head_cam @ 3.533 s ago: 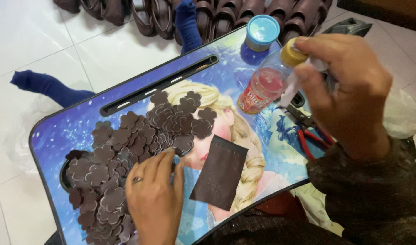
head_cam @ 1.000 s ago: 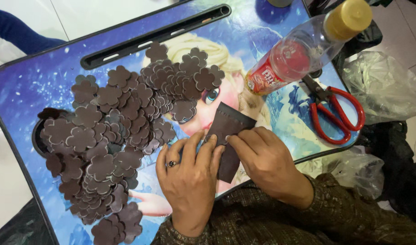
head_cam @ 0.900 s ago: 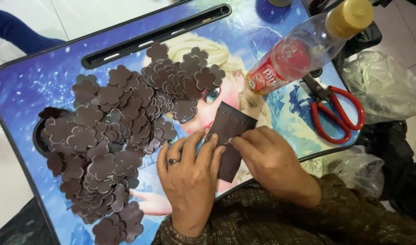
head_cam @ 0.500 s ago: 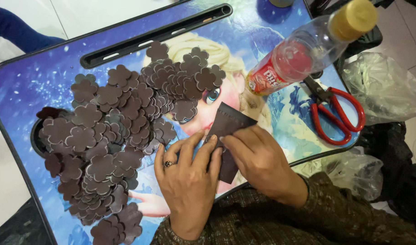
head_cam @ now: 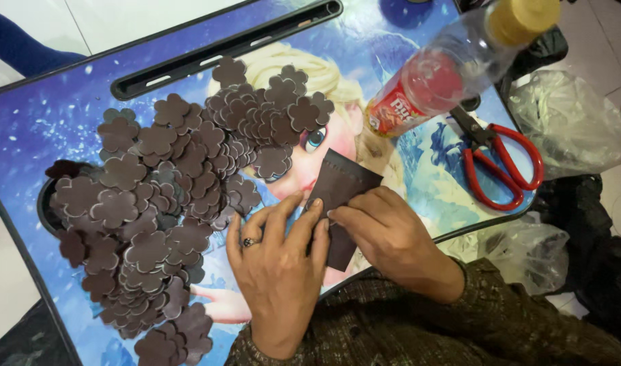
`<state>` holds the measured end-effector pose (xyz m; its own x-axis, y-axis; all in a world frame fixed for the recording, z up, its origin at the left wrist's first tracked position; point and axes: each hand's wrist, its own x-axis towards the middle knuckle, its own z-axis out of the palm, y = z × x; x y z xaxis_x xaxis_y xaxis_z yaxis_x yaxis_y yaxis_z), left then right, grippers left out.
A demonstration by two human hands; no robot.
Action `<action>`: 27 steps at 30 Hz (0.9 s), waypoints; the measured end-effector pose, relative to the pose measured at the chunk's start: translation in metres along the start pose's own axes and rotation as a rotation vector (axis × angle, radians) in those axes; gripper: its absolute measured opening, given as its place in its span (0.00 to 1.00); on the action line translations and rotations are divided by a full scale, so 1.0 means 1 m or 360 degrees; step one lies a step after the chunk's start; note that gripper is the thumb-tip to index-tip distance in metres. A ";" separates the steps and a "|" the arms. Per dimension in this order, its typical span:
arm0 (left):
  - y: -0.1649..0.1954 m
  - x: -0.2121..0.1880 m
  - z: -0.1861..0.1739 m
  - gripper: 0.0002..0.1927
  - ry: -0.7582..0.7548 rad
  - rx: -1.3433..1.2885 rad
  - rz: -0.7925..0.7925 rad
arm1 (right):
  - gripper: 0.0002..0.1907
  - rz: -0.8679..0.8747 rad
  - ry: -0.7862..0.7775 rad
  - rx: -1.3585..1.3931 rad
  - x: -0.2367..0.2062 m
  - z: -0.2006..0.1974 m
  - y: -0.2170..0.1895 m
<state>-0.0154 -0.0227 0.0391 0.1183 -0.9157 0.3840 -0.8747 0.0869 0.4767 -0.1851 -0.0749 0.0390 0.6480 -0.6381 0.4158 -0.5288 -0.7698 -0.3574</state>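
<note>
A clear plastic bottle (head_cam: pixel 452 71) with a tan cap lies on the surface's far right side. Its red label (head_cam: pixel 397 110) wraps the lower end. Two clear plastic bags (head_cam: pixel 568 122) sit beyond the right edge.

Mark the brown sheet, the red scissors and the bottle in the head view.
brown sheet (head_cam: pixel 344 181), head view, on its bare upper part above the fingers.
red scissors (head_cam: pixel 510 169), head view, on the red handle loops.
bottle (head_cam: pixel 436 85), head view, on the clear body above the red label.

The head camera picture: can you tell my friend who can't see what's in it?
Two hands, the left hand and the right hand, press a dark brown rectangular sheet on a blue cartoon-printed lap table. A pile of brown flower-shaped cutouts lies left; a clear plastic bottle and red-handled scissors lie right.
</note>
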 end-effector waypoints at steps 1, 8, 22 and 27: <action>0.000 0.000 0.000 0.14 0.0004 -0.0006 0.0012 | 0.18 -0.0021 -0.0008 -0.0031 -0.001 -0.001 0.001; -0.003 -0.002 0.003 0.14 -0.0002 -0.0044 0.0036 | 0.11 0.0244 0.0006 0.0006 0.000 -0.006 0.002; -0.003 -0.001 0.004 0.14 0.0046 -0.0072 0.0001 | 0.10 0.0212 -0.0107 0.0095 0.006 -0.015 0.008; -0.004 -0.003 0.004 0.15 0.0005 -0.0063 0.0005 | 0.15 0.0100 0.0022 0.0140 -0.005 0.005 -0.004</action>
<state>-0.0139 -0.0221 0.0325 0.1174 -0.9142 0.3879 -0.8559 0.1049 0.5063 -0.1835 -0.0689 0.0338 0.6072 -0.6856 0.4017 -0.5174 -0.7248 -0.4549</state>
